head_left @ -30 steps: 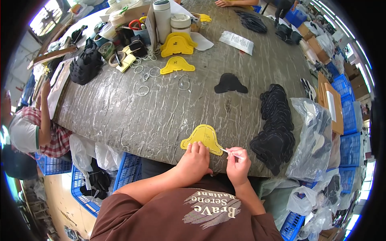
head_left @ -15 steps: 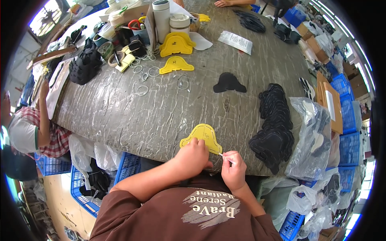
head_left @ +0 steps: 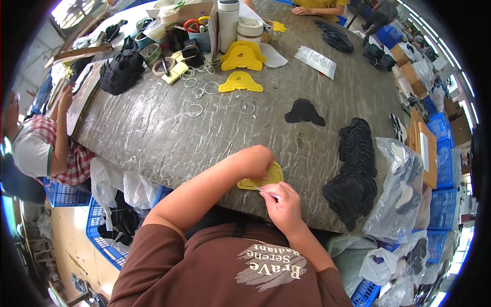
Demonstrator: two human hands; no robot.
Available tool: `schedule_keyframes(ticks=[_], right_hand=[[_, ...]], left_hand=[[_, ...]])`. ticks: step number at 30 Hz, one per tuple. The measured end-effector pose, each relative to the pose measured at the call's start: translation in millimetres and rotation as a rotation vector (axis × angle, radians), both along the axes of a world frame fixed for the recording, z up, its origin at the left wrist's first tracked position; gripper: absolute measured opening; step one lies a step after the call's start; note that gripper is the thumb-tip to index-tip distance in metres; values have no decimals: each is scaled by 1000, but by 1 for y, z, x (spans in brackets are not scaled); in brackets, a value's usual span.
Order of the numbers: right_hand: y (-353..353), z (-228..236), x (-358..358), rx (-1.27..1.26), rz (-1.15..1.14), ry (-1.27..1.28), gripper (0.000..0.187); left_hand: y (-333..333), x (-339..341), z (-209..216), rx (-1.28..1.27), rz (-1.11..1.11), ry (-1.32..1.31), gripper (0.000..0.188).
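Observation:
Near the front edge of the table lies a yellow template with slots along its rim. My left hand is bent over its far side, fingers curled down onto it and partly hidden. In a pinch, my right hand holds a thin, pale pen, its tip at the template's near edge. Whether anything lies under the template I cannot tell. A single black cut piece of similar outline lies beyond, to the right. A long fanned stack of black pieces stands to the right of my hands.
Two more yellow templates lie at the back beside white cylinders, scissors and loose rubber bands. A clear plastic bag hangs at the right edge. A person in a checked shirt works at the left; another's hand rests far back.
The yellow template has turned on the table. My left hand has swung over its far side, and my right hand has moved left and slightly down with the pen. The view has shifted.

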State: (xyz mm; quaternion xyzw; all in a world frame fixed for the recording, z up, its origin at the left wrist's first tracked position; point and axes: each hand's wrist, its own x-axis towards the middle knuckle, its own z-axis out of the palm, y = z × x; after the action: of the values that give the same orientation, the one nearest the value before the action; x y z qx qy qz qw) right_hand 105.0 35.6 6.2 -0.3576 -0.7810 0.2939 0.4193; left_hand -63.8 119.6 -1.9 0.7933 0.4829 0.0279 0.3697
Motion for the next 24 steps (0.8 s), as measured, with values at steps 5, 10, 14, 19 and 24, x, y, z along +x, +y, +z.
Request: schedule_keyframes(ticks=[5,10,14,19,24], right_hand=[[7,-11,-15,-33,3,-71,14],[9,-12,-23,-17,3,-75,15],[10,-13,-29,60,7,-23,18],[10,-11,-30,51,16,-66,19],[7,-6,-25,10,63,-123,19]], left_hand=[[-1,4,8,-32,20,32,24],[-2,1,11,-50,37,10,21],[-2,2,10,-60,43,5,20],[-1,1,10,-70,42,-1,20],[-1,2,11,-70,38,6,21]])
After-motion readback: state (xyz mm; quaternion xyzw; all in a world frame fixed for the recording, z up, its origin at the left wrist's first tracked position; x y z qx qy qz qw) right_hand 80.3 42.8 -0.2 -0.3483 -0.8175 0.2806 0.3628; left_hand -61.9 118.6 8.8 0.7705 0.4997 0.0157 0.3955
